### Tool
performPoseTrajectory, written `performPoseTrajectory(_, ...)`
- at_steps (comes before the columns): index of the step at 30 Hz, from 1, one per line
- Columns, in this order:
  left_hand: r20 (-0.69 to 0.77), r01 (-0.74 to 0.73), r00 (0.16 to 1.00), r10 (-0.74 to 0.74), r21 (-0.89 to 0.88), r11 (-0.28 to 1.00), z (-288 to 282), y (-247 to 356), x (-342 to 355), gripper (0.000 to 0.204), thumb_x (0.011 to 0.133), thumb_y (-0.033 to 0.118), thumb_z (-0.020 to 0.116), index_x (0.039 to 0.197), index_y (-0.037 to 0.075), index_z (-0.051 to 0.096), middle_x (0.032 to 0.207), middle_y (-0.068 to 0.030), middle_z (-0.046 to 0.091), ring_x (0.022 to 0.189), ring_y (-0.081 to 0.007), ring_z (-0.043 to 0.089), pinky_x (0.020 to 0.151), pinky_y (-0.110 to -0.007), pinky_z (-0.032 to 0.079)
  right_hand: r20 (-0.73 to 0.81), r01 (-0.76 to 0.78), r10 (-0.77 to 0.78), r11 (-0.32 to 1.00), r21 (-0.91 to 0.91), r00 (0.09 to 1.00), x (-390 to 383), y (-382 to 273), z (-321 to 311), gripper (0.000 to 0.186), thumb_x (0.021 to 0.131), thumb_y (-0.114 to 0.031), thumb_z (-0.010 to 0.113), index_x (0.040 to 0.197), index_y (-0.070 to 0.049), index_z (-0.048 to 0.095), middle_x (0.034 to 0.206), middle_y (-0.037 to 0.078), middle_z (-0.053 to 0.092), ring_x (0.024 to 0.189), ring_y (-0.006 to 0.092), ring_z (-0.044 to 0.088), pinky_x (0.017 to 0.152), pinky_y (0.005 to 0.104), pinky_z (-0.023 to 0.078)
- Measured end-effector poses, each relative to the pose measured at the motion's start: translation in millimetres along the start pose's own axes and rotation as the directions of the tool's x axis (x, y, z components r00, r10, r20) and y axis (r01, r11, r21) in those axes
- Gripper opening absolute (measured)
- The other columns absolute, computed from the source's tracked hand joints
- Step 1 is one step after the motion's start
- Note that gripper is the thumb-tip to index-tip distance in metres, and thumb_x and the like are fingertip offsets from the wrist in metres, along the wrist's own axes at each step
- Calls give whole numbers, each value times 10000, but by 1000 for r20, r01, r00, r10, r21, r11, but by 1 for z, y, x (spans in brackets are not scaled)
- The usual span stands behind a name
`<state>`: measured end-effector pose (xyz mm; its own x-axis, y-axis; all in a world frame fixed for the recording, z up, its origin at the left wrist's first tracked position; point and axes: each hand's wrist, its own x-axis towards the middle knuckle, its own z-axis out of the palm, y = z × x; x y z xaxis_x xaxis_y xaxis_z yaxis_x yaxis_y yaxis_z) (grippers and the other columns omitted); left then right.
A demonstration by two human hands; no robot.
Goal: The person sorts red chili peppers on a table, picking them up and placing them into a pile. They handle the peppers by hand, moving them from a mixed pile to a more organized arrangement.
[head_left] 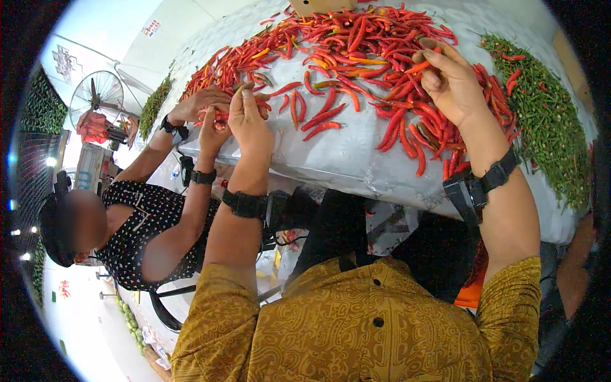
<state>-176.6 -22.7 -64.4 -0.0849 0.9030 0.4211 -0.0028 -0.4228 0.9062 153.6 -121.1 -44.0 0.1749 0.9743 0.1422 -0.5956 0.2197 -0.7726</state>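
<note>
My right hand (pixel 450 86) is raised over the chili pile, its thumb and fingers closed on a red chili pepper (pixel 418 67) that points left. My left hand (pixel 251 124) is near the table's front edge, fingers pinched together. A red chili pepper (pixel 263 103) shows beside its fingertips, partly hidden by them. Behind and between the hands, a large heap of red chili peppers (pixel 363 38), some orange, spreads over the table. Several loose red chilies (pixel 323 118) lie apart from the heap, between my hands.
A co-worker (pixel 159 223) sits close on my left, both hands (pixel 207 108) at the chilies beside my left hand. Green stems and chilies (pixel 541 114) are heaped at the right. Plastic covers the table (pixel 331 159). A cardboard box (pixel 321 6) is at the back, a fan (pixel 95 99) far left.
</note>
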Motion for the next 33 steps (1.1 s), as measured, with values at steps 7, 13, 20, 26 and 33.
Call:
performPoseTrajectory(7, 88, -78, 995, 46, 409, 909, 0, -6, 3, 210, 857, 155, 667, 1010, 12, 668, 800, -40, 665, 654, -86, 561, 576, -221, 424, -31, 7, -7, 1000, 2, 999, -1, 1, 2, 226, 892, -69, 582, 1114, -32, 595, 916, 73, 627, 541, 54, 396, 506, 191, 316)
performPoseTrajectory(13, 255, -229, 966, 38, 785, 575, 11, 6, 6, 279, 744, 230, 711, 934, 25, 704, 842, -139, 684, 760, -251, 655, 705, -342, 501, -11, 47, -47, 998, 35, 999, -2, 1, 6, 169, 851, -50, 618, 1019, -47, 623, 845, 90, 665, 555, 70, 469, 458, 193, 293)
performPoseTrajectory(20, 308, -262, 951, 7, 798, 543, 4, -1, 17, 296, 719, 229, 713, 943, 37, 703, 806, -152, 679, 745, -288, 661, 699, -366, 506, 26, 73, -74, 997, 17, 997, -2, 3, 7, 172, 857, -62, 617, 1028, -44, 619, 855, 87, 664, 583, 65, 483, 473, 192, 310)
performPoseTrajectory(26, 228, -220, 970, 78, 703, 676, 3, -7, 9, 290, 768, 191, 716, 1000, 20, 687, 865, -127, 698, 764, -199, 664, 701, -313, 511, 22, 70, -70, 998, 0, 997, -3, 1, 7, 178, 859, -65, 613, 1036, -43, 613, 853, 85, 661, 574, 65, 474, 474, 192, 313)
performPoseTrajectory(33, 97, -77, 995, 32, 497, 864, 1, 5, 5, 230, 818, 112, 682, 1020, 1, 679, 782, -24, 644, 669, -75, 557, 604, -219, 447, 11, 57, -57, 998, 20, 998, -3, 2, 8, 172, 848, -49, 620, 1020, -41, 613, 836, 88, 660, 546, 61, 462, 464, 190, 308)
